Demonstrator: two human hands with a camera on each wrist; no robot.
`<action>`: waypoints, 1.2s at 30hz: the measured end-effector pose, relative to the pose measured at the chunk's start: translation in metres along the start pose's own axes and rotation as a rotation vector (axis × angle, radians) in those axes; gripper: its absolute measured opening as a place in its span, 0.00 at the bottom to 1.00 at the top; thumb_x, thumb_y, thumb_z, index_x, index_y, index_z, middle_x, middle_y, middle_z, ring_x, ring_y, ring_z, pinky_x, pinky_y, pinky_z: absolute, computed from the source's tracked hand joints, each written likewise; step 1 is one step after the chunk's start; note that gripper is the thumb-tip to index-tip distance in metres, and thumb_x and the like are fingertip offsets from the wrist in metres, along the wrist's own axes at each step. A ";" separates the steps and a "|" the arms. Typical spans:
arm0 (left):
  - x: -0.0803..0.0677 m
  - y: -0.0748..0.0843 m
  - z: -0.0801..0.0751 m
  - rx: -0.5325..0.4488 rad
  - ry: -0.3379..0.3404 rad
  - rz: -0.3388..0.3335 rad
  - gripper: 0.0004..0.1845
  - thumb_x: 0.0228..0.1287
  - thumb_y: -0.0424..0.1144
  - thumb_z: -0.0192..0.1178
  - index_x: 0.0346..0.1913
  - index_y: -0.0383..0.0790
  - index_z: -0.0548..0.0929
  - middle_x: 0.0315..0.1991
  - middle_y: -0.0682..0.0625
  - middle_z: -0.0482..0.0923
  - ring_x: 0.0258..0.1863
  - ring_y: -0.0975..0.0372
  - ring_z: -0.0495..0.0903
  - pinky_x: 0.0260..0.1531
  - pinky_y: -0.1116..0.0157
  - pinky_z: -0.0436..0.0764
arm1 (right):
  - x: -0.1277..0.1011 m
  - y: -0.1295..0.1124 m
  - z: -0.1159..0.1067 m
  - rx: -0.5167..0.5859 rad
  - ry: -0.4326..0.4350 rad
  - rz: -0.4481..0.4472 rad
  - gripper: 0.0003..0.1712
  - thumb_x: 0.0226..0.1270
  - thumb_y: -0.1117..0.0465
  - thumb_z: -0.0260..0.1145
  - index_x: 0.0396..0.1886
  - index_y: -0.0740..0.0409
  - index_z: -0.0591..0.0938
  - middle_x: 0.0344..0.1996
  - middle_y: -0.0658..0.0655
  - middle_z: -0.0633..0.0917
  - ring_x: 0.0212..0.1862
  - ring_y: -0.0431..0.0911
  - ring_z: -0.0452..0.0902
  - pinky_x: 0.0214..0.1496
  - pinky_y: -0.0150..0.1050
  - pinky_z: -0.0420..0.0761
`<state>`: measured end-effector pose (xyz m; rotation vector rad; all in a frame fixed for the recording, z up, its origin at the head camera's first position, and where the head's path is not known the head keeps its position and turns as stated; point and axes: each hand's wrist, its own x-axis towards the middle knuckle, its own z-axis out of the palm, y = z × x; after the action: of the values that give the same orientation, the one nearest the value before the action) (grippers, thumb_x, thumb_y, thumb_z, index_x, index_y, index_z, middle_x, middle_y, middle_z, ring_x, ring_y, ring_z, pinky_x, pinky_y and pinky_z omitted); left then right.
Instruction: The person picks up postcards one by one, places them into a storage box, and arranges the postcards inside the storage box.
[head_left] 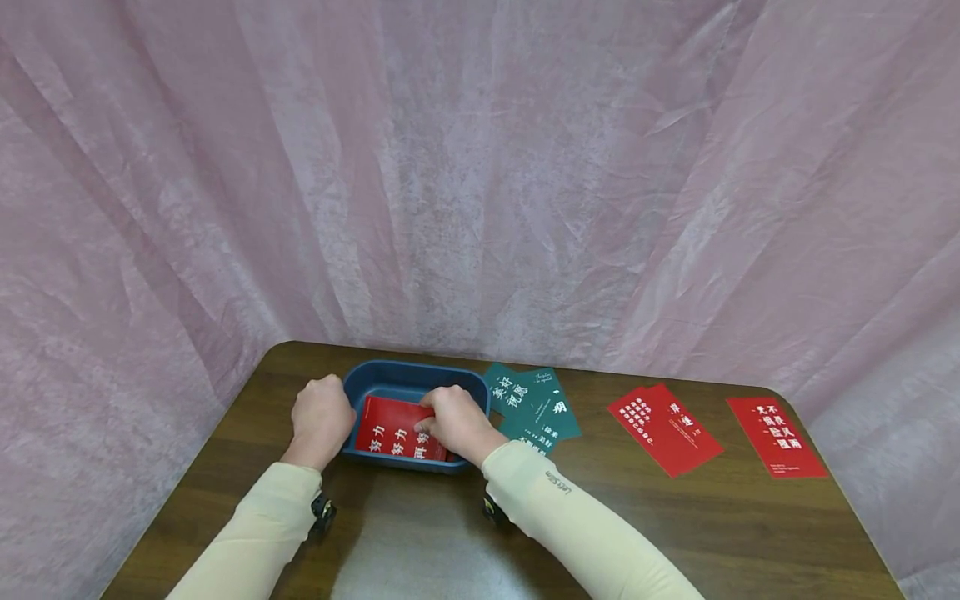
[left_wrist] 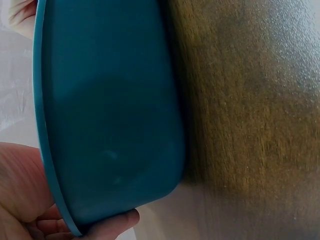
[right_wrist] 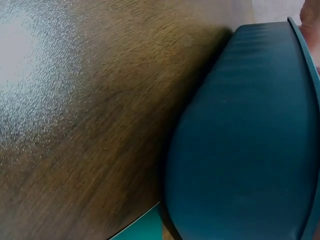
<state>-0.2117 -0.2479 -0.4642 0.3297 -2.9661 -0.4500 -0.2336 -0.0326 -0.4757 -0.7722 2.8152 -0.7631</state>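
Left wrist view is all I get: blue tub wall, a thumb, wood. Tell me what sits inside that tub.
Observer: A red card with white characters lies in the blue tub.
Operator: Report the right hand.
Observer: The right hand is inside the tub, fingers curled on that card's edge.
Operator: Give me the left hand too.
Observer: The left hand grips the tub's left rim.
Operator: List what lies outside the tub.
Observer: Green cards beside it, and more red cards farther right on the table.
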 end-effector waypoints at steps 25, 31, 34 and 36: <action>-0.001 0.004 0.003 0.012 -0.005 -0.008 0.16 0.50 0.38 0.66 0.35 0.25 0.80 0.28 0.32 0.81 0.20 0.47 0.80 0.20 0.48 0.81 | -0.003 0.004 0.008 -0.166 0.023 -0.046 0.23 0.52 0.46 0.71 0.47 0.50 0.84 0.34 0.48 0.87 0.30 0.36 0.73 0.33 0.29 0.76; -0.001 0.004 0.002 0.020 -0.037 -0.031 0.19 0.49 0.39 0.68 0.37 0.25 0.80 0.29 0.33 0.81 0.19 0.49 0.80 0.21 0.49 0.82 | -0.007 0.003 0.002 -0.117 0.070 -0.046 0.26 0.54 0.46 0.69 0.52 0.50 0.82 0.45 0.49 0.85 0.43 0.39 0.79 0.46 0.33 0.81; 0.000 0.003 0.002 0.020 -0.039 -0.035 0.19 0.49 0.40 0.69 0.37 0.26 0.80 0.28 0.33 0.81 0.19 0.50 0.79 0.21 0.50 0.82 | -0.010 0.002 -0.006 -0.090 0.091 -0.050 0.26 0.55 0.46 0.69 0.53 0.50 0.81 0.48 0.49 0.84 0.48 0.41 0.78 0.50 0.35 0.81; 0.000 0.002 0.002 0.021 -0.033 -0.030 0.18 0.49 0.40 0.68 0.36 0.26 0.80 0.28 0.33 0.81 0.18 0.50 0.79 0.20 0.50 0.82 | -0.012 0.002 -0.012 -0.084 0.112 -0.060 0.25 0.56 0.46 0.68 0.53 0.50 0.82 0.49 0.48 0.84 0.50 0.42 0.78 0.51 0.36 0.80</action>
<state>-0.2127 -0.2452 -0.4657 0.3733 -3.0031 -0.4319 -0.2276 -0.0197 -0.4662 -0.8563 2.9526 -0.7224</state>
